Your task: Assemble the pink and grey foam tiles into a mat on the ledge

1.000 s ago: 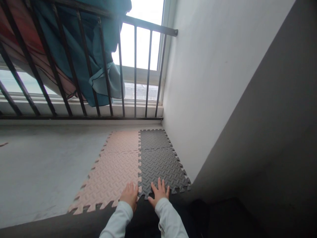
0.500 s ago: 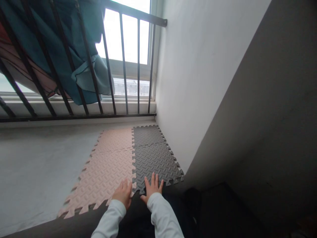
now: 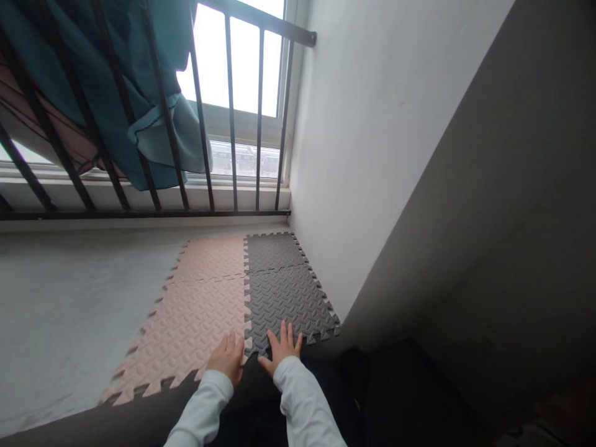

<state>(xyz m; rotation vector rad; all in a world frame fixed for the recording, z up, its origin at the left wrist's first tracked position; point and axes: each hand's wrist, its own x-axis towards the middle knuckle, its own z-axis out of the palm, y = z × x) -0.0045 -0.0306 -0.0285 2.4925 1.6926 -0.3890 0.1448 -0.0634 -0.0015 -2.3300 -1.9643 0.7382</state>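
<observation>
Pink foam mat tiles [image 3: 195,310] and dark grey foam mat tiles [image 3: 288,298] lie joined side by side on the ledge, with toothed puzzle edges. My left hand [image 3: 226,358] rests on the near edge of the pink part, close to the seam, its fingers stretched out and nearly together. Spread fingers of my right hand [image 3: 282,349] lie flat on the near edge of the grey part. Neither hand grips anything. The left palm's underside is hidden.
A white wall [image 3: 354,155] borders the grey tiles on the right. Black railings [image 3: 230,118] run along the back before a window, with teal cloth [image 3: 162,136] hanging behind them. Bare grey ledge [image 3: 69,310] extends left. The area below the front edge is dark.
The whole view has shifted slightly, so mats and railing sit a little higher and further left. Both hands keep nearly the same place on the mats.
</observation>
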